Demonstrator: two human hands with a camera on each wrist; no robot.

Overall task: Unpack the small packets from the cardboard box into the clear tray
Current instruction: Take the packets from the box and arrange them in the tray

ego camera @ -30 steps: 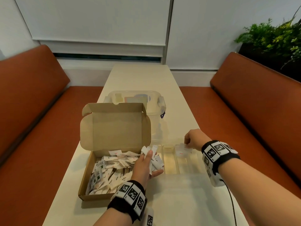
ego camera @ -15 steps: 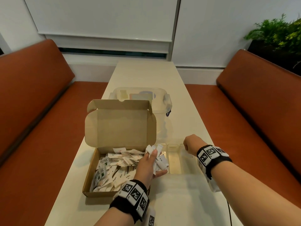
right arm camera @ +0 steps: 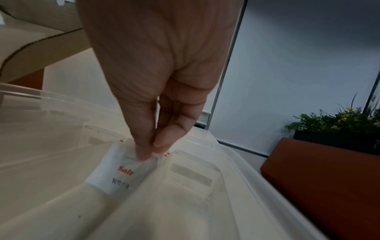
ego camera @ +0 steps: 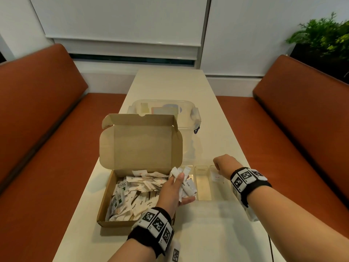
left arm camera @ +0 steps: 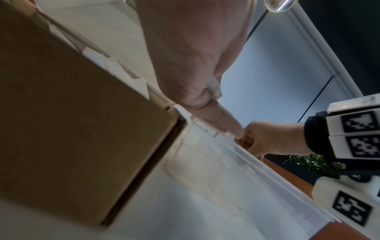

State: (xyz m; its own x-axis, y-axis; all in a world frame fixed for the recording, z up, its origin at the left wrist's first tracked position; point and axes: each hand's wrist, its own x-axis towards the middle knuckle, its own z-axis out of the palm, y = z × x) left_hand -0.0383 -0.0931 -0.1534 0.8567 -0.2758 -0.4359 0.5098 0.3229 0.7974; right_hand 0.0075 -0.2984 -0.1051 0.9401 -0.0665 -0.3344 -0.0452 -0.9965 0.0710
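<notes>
The open cardboard box [ego camera: 106, 203] sits on the table at the left, lid standing up, with several white packets [ego camera: 139, 197] heaped inside. Over its right edge my left hand [ego camera: 177, 177] grips a bundle of packets [ego camera: 186, 186]. The clear tray [ego camera: 203, 188], split into narrow compartments, lies just right of the box. My right hand [ego camera: 217, 168] is over the tray's right part. In the right wrist view thumb and forefinger [right arm camera: 151, 151] pinch the top of a white salt packet [right arm camera: 119, 172], which hangs down inside a tray compartment [right arm camera: 236, 164].
A clear lidded container [ego camera: 166, 110] stands behind the box lid. Orange benches [ego camera: 47, 129] run along both long sides of the narrow table. A green plant [ego camera: 324, 40] is at the back right. A thin black cable [ego camera: 271, 246] hangs near my right forearm.
Both hands keep almost the same places. The right hand still pinches the salt packet over the tray, and the left still holds its bundle. The head view has shifted a little.
</notes>
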